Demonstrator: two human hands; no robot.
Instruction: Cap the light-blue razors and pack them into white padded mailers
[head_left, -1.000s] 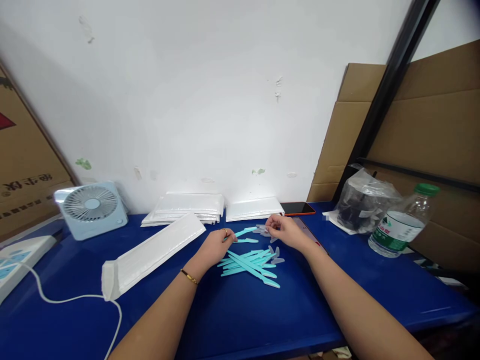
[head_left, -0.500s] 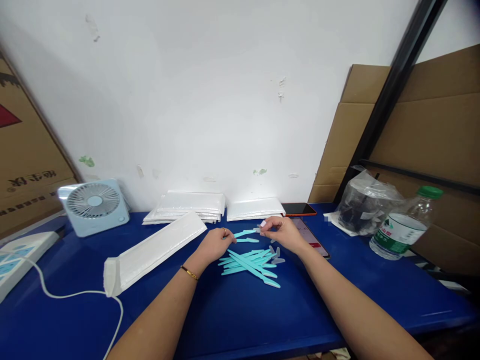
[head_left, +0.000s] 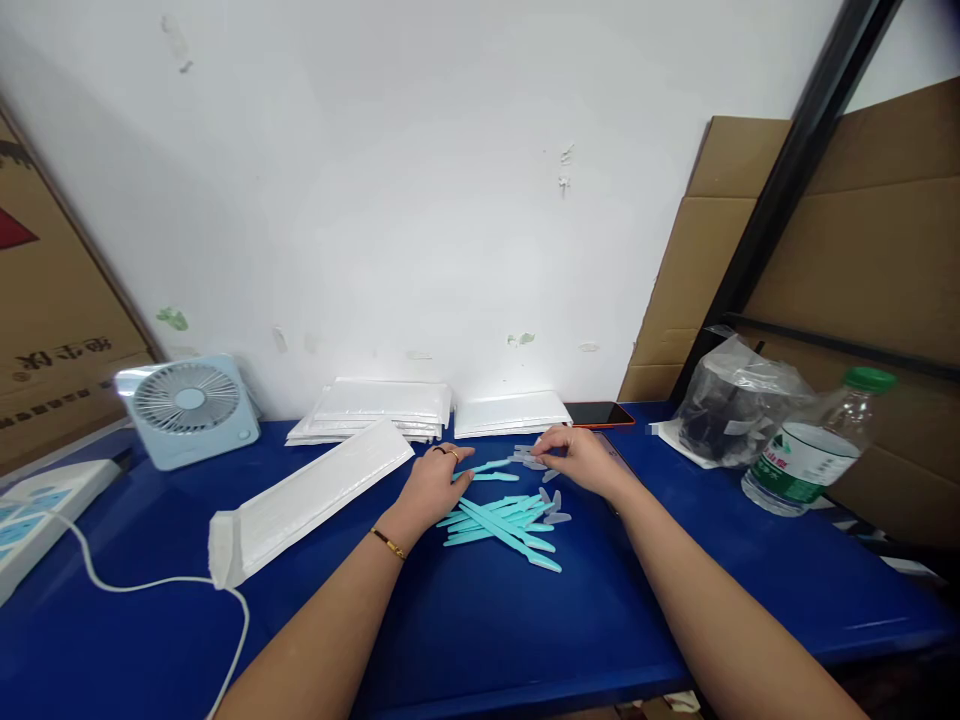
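Crosswise, one turquoise stick (head_left: 493, 465) points rightward from the left hand (head_left: 433, 484), its grip spread.

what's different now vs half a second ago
The right hand has shifted slightly right, away from the tip of the upper teal stick, to the clear pieces. The left hand has opened its pinch, index finger straightened; whether it touches the stick is unclear. The crossed teal pile, white packets and fan stayed put.

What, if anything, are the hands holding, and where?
Can't tell: left ends of two turquoise sticks lie by the left hand, clear pieces by the right hand.
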